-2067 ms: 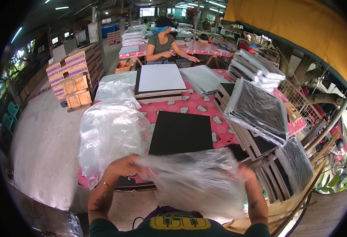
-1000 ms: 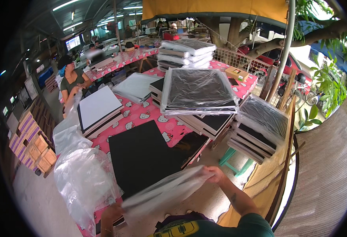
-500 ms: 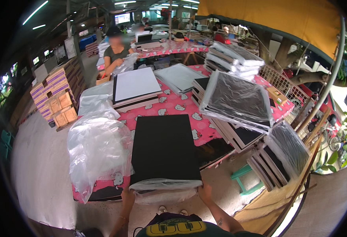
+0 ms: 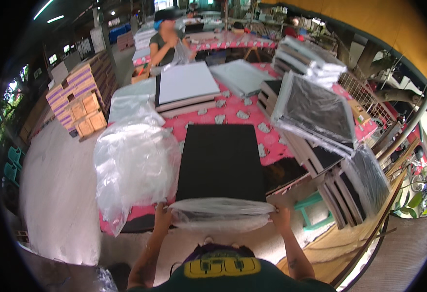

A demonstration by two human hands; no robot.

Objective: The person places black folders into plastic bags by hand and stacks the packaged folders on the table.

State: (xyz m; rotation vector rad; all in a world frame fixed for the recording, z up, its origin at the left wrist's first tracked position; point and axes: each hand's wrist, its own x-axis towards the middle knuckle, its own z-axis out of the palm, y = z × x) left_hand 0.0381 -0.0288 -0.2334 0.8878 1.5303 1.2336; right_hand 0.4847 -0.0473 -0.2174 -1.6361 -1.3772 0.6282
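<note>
A large black rectangular board lies flat on the table, its near edge inside the mouth of a clear plastic bag. My left hand is closed on the left side of the bag's edge, by the board's near left corner. On the opposite side, my right hand pinches the bag's edge, a little out from the near right corner. The bag hangs stretched between both hands at the table's front edge. Beside the board on the left rests a loose pile of clear plastic bags.
A pink patterned cloth covers the table. Farther back lies a stack of boards with a white top. Bagged black boards are piled at the right. Below them, more boards lean near a green stool. A co-worker handles plastic across the table.
My hands have moved farther apart, pulling the bag's mouth wider across the board's near edge. The co-worker's hand has risen. The whole view has shifted slightly.
</note>
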